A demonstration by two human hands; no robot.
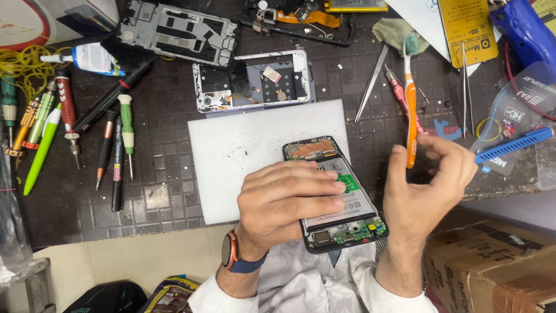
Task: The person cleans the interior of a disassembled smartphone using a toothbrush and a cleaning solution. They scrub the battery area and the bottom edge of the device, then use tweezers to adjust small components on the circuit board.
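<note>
1. Head view: left hand [289, 200] lies flat, fingers together, pressing the opened phone [336, 194] onto the white mat [243, 150] on the table [162, 191]
2. Right hand [425, 185] pinches the orange toothbrush [410, 110], at 3 o'clock of the phone, whose long axis runs 11 to 5

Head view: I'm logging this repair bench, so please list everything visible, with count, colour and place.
Opened phone with exposed battery and circuit boards: one, black, on the pad, under the left hand.
White rectangular work pad: one, centre of the bench.
Silver phone frame: one, behind the pad.
Black phone frame: one, top left.
Screwdrivers and pens: several, mixed colours, left.
Orange toothbrush: one, held upright by the right hand.
Metal tweezers: one, right of the silver frame.
Blue plastic tool: one, right.
Cardboard box: one, brown, lower right.
Left hand: on the phone.
Right hand: gripping the toothbrush.
</note>
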